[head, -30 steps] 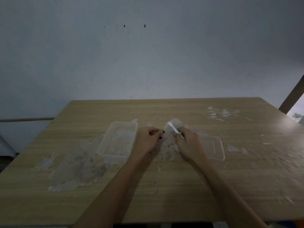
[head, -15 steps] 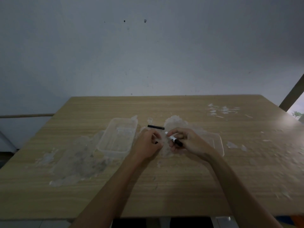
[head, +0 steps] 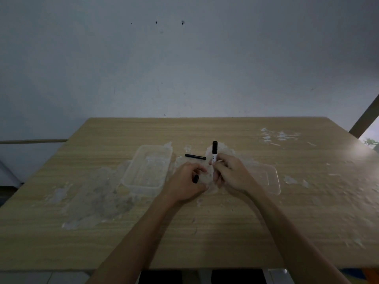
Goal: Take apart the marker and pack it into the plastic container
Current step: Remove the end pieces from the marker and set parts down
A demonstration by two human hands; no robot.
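Note:
My right hand (head: 229, 173) grips a white marker barrel (head: 214, 156) that stands nearly upright, its black end on top. A small black piece (head: 196, 178) is pinched in my left hand (head: 187, 184), which is curled just left of the barrel. Beyond both hands, a thin black rod-like marker part (head: 195, 156) lies on the table. The clear plastic container (head: 147, 170) sits open to the left of my left hand. Its clear lid (head: 268, 179) lies flat to the right, partly hidden by my right hand.
The wooden table (head: 205, 232) has pale scraped patches around the container and at the far right. A grey wall rises behind the far edge. A slanted wooden beam (head: 367, 117) shows at the right.
The marker barrel has swung from lying sideways in my right hand to standing upright with its black end up. My left hand stays curled on the small black piece; the black rod has not moved.

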